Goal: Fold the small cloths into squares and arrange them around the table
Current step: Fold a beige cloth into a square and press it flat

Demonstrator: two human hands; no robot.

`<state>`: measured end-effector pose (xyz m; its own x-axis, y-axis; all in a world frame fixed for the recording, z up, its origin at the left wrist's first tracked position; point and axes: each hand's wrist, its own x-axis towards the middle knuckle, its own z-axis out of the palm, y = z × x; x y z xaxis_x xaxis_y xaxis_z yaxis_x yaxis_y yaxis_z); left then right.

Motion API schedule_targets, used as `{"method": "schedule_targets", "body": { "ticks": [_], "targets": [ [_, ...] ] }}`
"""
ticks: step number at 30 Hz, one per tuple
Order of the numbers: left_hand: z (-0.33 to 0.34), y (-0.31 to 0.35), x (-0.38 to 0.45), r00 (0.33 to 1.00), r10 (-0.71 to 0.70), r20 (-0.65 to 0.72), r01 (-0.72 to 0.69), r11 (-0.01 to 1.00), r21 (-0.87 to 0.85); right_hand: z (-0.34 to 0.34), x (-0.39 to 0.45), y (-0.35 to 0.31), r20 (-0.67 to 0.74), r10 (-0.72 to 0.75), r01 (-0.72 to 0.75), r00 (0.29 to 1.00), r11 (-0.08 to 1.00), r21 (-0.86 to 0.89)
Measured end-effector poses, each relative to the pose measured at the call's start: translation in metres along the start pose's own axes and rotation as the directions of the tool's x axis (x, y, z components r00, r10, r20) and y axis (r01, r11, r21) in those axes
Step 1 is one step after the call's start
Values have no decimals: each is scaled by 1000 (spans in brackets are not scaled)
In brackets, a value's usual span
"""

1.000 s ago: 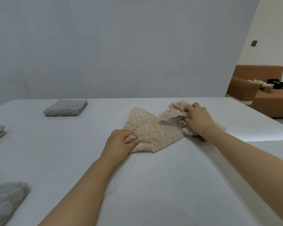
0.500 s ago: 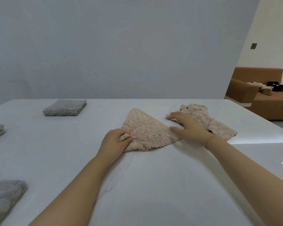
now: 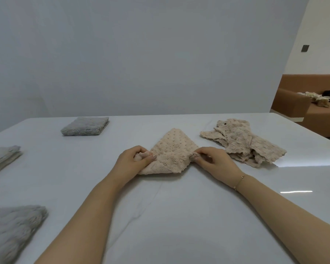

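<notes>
Nearest, our left hand [image 3: 135,161] and right hand [image 3: 211,161]: each grip pinches one side corner of the beige cloth [image 3: 172,152], mid-worktop [image 3: 170,216], still unfolded. Next: bring the corners together evenly. Beyond: crumpled cloths [image 3: 244,142] awaiting; grey folded square [image 3: 85,126] already placed.

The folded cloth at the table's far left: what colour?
Grey folded cloth; shows best in the head view.

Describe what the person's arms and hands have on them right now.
Both forearms are bare, with no sleeves or gloves in view. The right hand has a thin gold chain bracelet at the wrist. The left hand and its wrist carry nothing visible.
</notes>
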<state>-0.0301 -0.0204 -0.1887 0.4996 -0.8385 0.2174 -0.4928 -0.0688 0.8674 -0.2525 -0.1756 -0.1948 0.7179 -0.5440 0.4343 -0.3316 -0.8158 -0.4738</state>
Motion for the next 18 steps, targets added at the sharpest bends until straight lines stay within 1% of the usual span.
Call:
{"method": "schedule_targets", "body": {
  "ticks": [2, 4, 6, 7, 8, 10, 11, 13, 14, 16, 18],
  "targets": [
    [-15, 5, -6, 984, -64, 165, 70, 997, -29, -1, 0, 0, -32, 61, -55, 998, 987, 150],
    [-29, 7, -11, 931, -131, 340, 158, 986, -55, -2, 0, -1, -33, 132, -118, 991, 950, 288],
    [-37, 4, -13, 897, -145, 418, 197, 977, -84, -5, 0, -2, -3, 202, -182, 979, 889, 420],
    [-38, 3, -14, 899, -135, 417, 194, 976, -103, -6, 1, 0, 17, 230, -211, 973, 854, 475],
    [-39, 2, -15, 913, -130, 386, 187, 976, -114, -6, 1, 1, 38, 253, -237, 967, 827, 511],
    [-38, -1, -14, 947, -142, 287, 201, 961, -188, -9, 1, 2, 81, 281, -278, 956, 790, 547],
    [-38, -2, -13, 958, -157, 241, 224, 932, -284, -11, 1, 2, 119, 285, -301, 951, 770, 562],
    [-40, -5, -12, 964, -191, 183, 257, 840, -478, -17, 0, 2, 212, 278, -349, 937, 744, 569],
    [-41, -5, -11, 965, -205, 161, 260, 805, -533, -20, -1, 1, 245, 272, -365, 931, 738, 568],
    [-42, -3, -12, 969, -219, 113, 243, 777, -580, -25, -2, -1, 277, 280, -393, 919, 699, 597],
    [-42, 1, -13, 972, -224, 72, 222, 768, -601, -26, -2, 1, 261, 285, -383, 922, 589, 711]
  ]
}}
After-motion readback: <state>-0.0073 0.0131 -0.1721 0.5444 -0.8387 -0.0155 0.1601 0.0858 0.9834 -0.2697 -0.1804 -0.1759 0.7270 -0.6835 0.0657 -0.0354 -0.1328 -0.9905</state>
